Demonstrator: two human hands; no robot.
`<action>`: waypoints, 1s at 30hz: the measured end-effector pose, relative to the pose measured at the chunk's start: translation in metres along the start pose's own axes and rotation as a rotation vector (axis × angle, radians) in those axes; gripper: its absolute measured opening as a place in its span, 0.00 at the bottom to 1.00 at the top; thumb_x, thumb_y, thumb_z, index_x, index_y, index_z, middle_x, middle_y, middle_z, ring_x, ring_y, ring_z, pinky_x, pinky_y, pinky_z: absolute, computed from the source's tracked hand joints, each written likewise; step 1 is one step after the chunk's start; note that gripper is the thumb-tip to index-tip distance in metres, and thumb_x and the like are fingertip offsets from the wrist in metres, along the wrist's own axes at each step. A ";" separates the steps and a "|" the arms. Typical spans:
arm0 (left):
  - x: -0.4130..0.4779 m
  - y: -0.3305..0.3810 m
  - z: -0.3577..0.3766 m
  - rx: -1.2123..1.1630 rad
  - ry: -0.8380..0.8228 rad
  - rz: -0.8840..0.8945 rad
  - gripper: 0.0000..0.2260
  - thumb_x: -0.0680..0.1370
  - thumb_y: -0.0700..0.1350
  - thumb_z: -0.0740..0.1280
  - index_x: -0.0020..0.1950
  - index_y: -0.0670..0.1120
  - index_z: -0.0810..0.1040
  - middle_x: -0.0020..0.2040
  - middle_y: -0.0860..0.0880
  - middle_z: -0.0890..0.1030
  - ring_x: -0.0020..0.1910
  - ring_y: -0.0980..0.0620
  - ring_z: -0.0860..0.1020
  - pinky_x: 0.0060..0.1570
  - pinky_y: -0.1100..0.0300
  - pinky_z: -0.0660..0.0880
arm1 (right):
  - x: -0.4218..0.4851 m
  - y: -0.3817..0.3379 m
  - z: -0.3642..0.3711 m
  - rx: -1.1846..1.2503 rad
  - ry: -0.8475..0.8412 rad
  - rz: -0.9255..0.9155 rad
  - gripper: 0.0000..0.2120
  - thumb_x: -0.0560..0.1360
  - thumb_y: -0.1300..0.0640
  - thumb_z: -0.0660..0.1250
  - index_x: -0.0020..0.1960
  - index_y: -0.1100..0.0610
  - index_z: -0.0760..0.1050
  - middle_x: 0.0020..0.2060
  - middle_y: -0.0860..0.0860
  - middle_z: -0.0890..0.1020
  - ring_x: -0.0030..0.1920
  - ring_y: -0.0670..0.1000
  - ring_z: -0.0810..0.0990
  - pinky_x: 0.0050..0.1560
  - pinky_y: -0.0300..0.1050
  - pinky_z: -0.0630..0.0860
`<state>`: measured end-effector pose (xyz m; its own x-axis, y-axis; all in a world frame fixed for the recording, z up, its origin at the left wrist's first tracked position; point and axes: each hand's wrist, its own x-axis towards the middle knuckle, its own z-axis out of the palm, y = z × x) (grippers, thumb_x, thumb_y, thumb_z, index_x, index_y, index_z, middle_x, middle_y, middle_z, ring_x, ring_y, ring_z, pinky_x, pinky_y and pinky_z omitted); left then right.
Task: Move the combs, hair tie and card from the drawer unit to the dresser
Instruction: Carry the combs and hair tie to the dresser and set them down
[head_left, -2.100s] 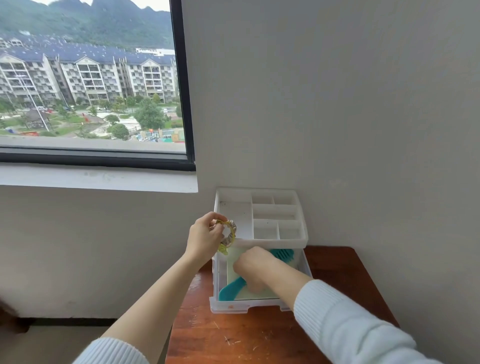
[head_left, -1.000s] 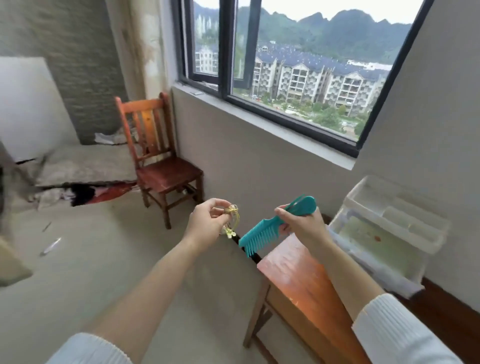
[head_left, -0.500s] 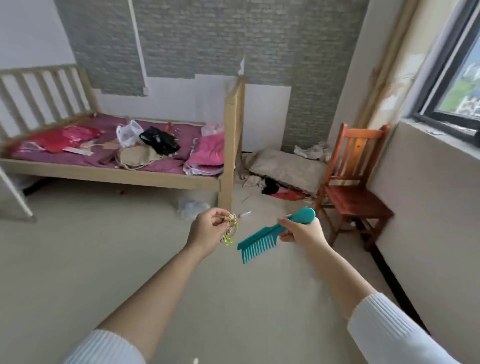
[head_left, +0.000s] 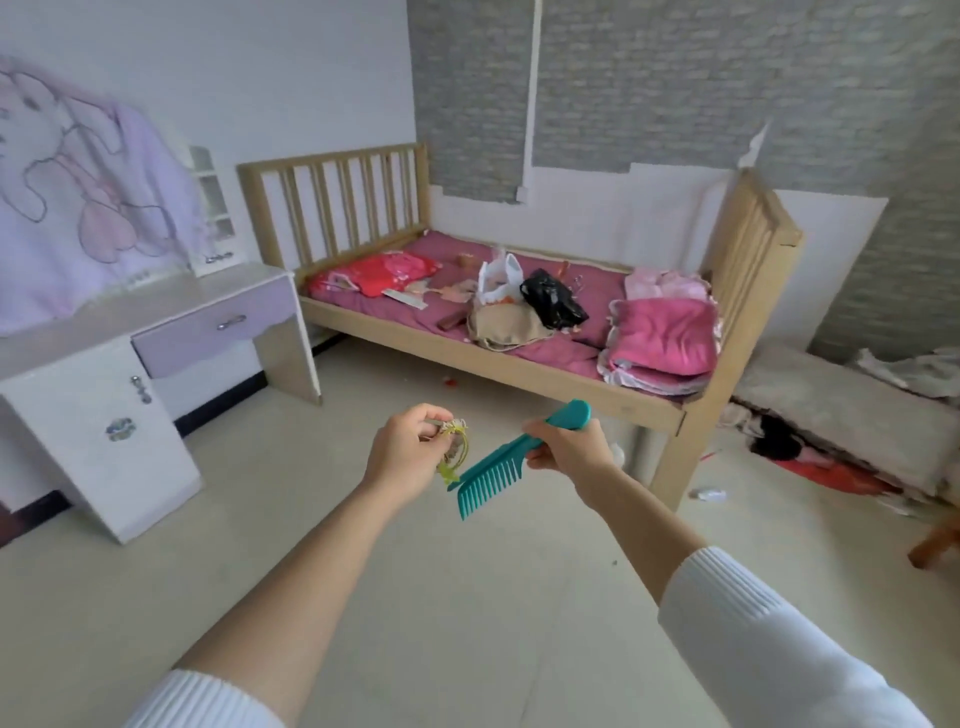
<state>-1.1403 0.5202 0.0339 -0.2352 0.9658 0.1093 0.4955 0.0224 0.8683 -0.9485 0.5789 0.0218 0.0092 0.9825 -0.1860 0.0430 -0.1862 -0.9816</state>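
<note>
Hands fill the middle of the frame, both raised over bare pale floor (head_left: 156, 597). At centre left, the left hand (head_left: 402, 457) has its fingers curled in and pinches a hair tie (head_left: 456, 448), a yellow-green loop with a small charm hanging below the fingertips. Just right of it, the right hand (head_left: 566, 447) is closed around the handle of a teal comb (head_left: 498, 470); the rounded handle end sticks out above the hand toward the upper right, and the toothed end slants down to the lower left, teeth pointing down, its tip close to the hair tie. Whether comb and tie touch cannot be told. Both forearms are bare, with white ribbed sleeves at the bottom edge.

At the left of the frame stands the dresser, a white bench (head_left: 156, 304) with a lilac drawer front and a cabinet door below; a pale lilac cloth (head_left: 88, 208) with a cartoon print drapes over its back. It is well apart from both hands. A wooden bed (head_left: 519, 364) with a pink sheet runs across the upper centre, carrying a red pack, a white bag, a black bag, a tan bag and folded pink bedding. No card or second comb shows.
</note>
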 end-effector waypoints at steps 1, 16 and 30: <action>0.016 -0.013 -0.018 0.004 0.022 -0.004 0.06 0.75 0.41 0.69 0.51 0.48 0.79 0.45 0.50 0.83 0.46 0.51 0.80 0.44 0.60 0.76 | 0.017 -0.004 0.028 -0.009 -0.030 -0.005 0.09 0.71 0.62 0.72 0.47 0.66 0.76 0.37 0.60 0.82 0.28 0.48 0.81 0.28 0.38 0.80; 0.315 -0.190 -0.293 0.053 0.347 -0.155 0.08 0.74 0.43 0.70 0.52 0.48 0.80 0.46 0.51 0.83 0.47 0.53 0.81 0.48 0.57 0.77 | 0.280 -0.085 0.440 -0.049 -0.336 0.012 0.11 0.71 0.60 0.73 0.47 0.64 0.74 0.36 0.57 0.82 0.24 0.47 0.81 0.24 0.36 0.77; 0.533 -0.418 -0.552 -0.002 0.524 -0.352 0.05 0.71 0.43 0.73 0.43 0.50 0.80 0.40 0.48 0.84 0.38 0.49 0.81 0.42 0.56 0.77 | 0.455 -0.085 0.846 -0.167 -0.513 -0.022 0.08 0.71 0.57 0.72 0.43 0.60 0.75 0.35 0.56 0.82 0.28 0.50 0.80 0.28 0.40 0.79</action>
<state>-1.9343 0.8833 -0.0038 -0.7625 0.6458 0.0388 0.3121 0.3147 0.8964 -1.7929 1.0425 -0.0161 -0.4809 0.8527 -0.2040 0.1962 -0.1221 -0.9729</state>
